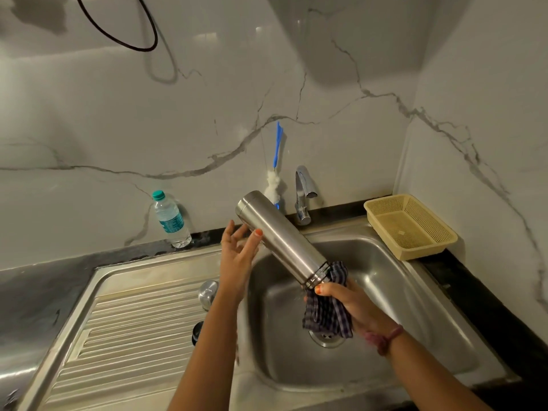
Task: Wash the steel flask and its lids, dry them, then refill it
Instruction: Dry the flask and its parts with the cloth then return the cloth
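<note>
Steel flask [281, 238] was tilted over the sink basin [385, 280], closed base up toward the wall, threaded mouth down and to my right. My right hand [344, 304] had its grip closed around a checked cloth [329, 310], bunched at the flask's mouth; thumb lay just under the threaded rim. Some of the cloth hung loose below my palm, above the drain [326, 339].

My left hand [237, 250] was open, fingers spread and relaxed, thumb tip touching the flask's side near its upper end. No grip there; it only steadied the wall of the flask.

On the ribbed drainboard [133, 327], left of the basin, stood a steel lid [207, 293], partly hidden by my left forearm. Just below it, a dark round lid [197, 332], mostly covered by the same arm; could not tell more of it.

At the back edge: a clear plastic water bottle [172, 218] with a green cap, upright against the marble wall [118, 129]. A bottle brush [275, 173] with a blue handle leaned on the wall behind the flask, white bristles down. Chrome tap [302, 197] stood just right of it. A yellow mesh basket [410, 226] sat on the dark worktop [462, 280] at the right corner of the sink. A black cable [118, 40] looped on the wall at upper left.
</note>
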Demonstrator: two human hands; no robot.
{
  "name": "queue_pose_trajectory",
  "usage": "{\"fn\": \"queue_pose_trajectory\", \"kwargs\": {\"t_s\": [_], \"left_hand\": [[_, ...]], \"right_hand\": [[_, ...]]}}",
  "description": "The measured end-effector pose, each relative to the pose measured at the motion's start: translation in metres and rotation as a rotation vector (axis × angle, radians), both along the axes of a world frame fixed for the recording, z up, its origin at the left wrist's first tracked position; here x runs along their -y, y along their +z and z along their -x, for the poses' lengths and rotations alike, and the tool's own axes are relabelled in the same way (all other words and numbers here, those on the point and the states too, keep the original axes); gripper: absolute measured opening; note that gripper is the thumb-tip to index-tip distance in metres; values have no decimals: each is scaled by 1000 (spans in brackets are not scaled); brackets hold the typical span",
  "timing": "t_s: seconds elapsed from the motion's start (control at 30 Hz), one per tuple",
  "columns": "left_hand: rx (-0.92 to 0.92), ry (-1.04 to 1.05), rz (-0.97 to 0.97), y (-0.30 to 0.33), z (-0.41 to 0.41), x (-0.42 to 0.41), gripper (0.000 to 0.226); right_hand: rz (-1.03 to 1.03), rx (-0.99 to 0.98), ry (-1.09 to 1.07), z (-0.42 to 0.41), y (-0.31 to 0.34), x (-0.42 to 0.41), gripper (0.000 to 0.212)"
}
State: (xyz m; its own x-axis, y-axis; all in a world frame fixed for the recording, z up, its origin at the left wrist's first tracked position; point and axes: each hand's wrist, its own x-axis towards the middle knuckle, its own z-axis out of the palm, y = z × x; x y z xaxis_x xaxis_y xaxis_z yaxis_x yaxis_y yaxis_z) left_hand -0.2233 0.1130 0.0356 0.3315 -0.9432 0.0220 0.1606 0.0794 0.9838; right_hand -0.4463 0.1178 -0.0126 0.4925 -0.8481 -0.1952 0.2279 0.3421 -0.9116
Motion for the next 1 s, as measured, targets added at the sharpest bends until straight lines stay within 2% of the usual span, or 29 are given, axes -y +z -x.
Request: {"fn": "queue_pose_trajectory", "kwargs": {"t_s": [0.17, 0.3, 0.37, 0.43, 0.77, 1.0], "left_hand": [[770, 8, 86, -12, -21, -10, 124], [1309, -75, 161, -17, -27, -4, 125], [1486, -94, 186, -16, -26, 1, 127], [1576, -97, 231, -15, -25, 6, 123], [1770, -56, 306, -4, -32, 8, 90], [1719, -40, 191, -5, -28, 4, 85]], "right_hand": [[-128, 37, 82, 3, -10, 6, 70], [-180, 9, 144, 8, -8, 10, 71], [-172, -27, 181, 11, -4, 13, 69], [-155, -50, 208, 14, 1, 15, 69], [-111, -96, 269, 26, 5, 18, 75], [-112, -90, 234, 25, 10, 23, 74]]}}
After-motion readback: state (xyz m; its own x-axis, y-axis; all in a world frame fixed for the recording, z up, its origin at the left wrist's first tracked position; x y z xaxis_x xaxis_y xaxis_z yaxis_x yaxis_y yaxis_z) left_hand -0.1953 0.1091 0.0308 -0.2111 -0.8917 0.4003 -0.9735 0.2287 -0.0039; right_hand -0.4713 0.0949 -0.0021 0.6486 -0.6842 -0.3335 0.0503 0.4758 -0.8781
